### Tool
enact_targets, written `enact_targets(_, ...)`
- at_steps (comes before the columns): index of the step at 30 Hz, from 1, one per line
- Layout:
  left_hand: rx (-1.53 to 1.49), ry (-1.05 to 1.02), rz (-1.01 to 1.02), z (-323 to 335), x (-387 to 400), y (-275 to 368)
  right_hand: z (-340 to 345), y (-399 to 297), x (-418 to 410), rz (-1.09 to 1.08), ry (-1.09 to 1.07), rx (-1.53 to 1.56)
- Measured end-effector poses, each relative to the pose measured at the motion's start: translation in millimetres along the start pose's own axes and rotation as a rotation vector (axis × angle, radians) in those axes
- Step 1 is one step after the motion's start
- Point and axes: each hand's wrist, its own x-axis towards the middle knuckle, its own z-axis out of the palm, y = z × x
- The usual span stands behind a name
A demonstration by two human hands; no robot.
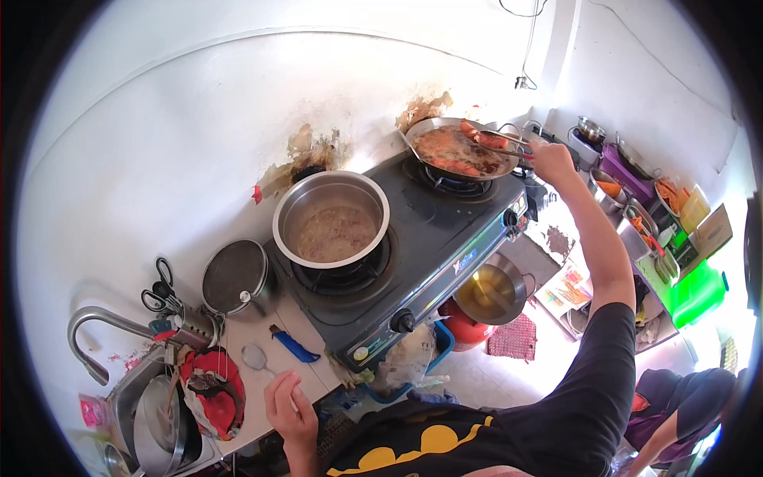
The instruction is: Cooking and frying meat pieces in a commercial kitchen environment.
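Note:
My right hand point(551, 161) grips metal tongs point(506, 151) over a wok point(411, 156) on the far burner. Between the tongs' tips are red pieces of food point(492, 140), possibly sausages; another red piece point(456, 167) lies in the bubbling oil. Near the counter's front edge is my left hand point(290, 405), fingers loosely bent and seemingly holding nothing. A metal spoon point(253, 356) lies just beyond its fingertips; whether they touch its handle is unclear. Close by is a blue-handled cutter or knife point(296, 347). A deep metal pot point(331, 223) with cloudy liquid stands on the near burner.
The two-burner gas stove point(441, 220) fills the middle. Left are a lidded pot point(236, 277), a utensil holder point(197, 325), a red cloth point(217, 393) and a sink point(128, 381). A pan of oil point(489, 289) sits below the stove. Another person point(679, 411) bends at lower right.

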Motion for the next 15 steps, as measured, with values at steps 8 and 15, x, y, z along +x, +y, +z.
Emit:
enact_targets(8,-0.013,0.003,-0.039,2,-1,3,17,-34,25,-0.058,0.095,-0.087)
enact_targets(15,0.042,0.005,-0.067,-4,-8,-2,23,-42,33,-0.125,0.071,-0.291)
